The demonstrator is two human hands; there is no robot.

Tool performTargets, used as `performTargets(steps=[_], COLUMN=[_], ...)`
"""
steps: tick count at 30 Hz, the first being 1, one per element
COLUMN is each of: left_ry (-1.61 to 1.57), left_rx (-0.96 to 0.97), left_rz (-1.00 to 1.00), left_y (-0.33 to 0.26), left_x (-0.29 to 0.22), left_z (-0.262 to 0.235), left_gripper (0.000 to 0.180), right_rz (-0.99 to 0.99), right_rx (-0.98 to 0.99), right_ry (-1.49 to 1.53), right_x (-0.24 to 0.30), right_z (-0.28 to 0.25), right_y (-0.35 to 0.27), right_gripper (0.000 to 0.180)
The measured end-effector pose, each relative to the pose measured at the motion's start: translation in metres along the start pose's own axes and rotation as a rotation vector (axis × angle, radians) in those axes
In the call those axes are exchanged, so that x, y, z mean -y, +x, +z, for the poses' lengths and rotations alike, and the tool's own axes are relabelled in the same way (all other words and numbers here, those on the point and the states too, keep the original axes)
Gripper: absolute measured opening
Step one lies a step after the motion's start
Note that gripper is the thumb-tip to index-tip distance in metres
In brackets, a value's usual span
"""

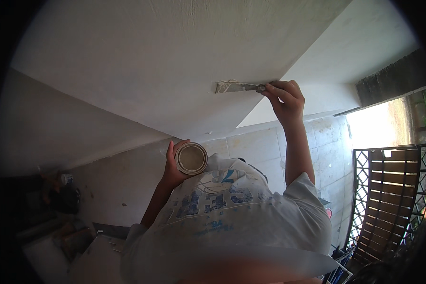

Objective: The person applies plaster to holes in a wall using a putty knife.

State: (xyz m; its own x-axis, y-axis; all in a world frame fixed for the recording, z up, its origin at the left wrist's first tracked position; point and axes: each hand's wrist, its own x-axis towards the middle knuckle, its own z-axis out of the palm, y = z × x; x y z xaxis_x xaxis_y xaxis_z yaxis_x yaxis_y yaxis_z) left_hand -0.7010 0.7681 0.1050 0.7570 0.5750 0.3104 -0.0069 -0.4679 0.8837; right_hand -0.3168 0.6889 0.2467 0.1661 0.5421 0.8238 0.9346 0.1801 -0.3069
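My right hand is raised and pinches the handle of a putty knife. Pale filler is smeared on the blade, which lies at or close to the white wall; whether it touches I cannot tell. Low in front of my chest, my left hand is wrapped round the side of a round tin. The tin's round top faces up, with a metal rim and a beige, dull surface inside it. Some of the left fingers are hidden behind the tin.
A tiled floor with pale spots runs below the wall. At the right stands a dark metal gate with brown slats. In the shade at the far left are a small can and dark items I cannot make out.
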Motion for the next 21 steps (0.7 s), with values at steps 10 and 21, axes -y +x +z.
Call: performTargets(steps=[10, 21], left_ry=[-0.027, -0.039], left_rx=[-0.024, 0.018], left_rz=[-0.023, 0.02], left_y=[-0.003, 0.001], left_x=[0.002, 0.006], left_z=[0.0, 0.001], left_gripper=[0.15, 0.15], right_rz=[-0.028, 0.064], right_rx=[0.014, -0.002], right_ry=[0.003, -0.078], right_x=[-0.008, -0.004], right_z=[-0.041, -0.016], right_y=[-0.005, 0.004], right_gripper=[0.025, 0.02])
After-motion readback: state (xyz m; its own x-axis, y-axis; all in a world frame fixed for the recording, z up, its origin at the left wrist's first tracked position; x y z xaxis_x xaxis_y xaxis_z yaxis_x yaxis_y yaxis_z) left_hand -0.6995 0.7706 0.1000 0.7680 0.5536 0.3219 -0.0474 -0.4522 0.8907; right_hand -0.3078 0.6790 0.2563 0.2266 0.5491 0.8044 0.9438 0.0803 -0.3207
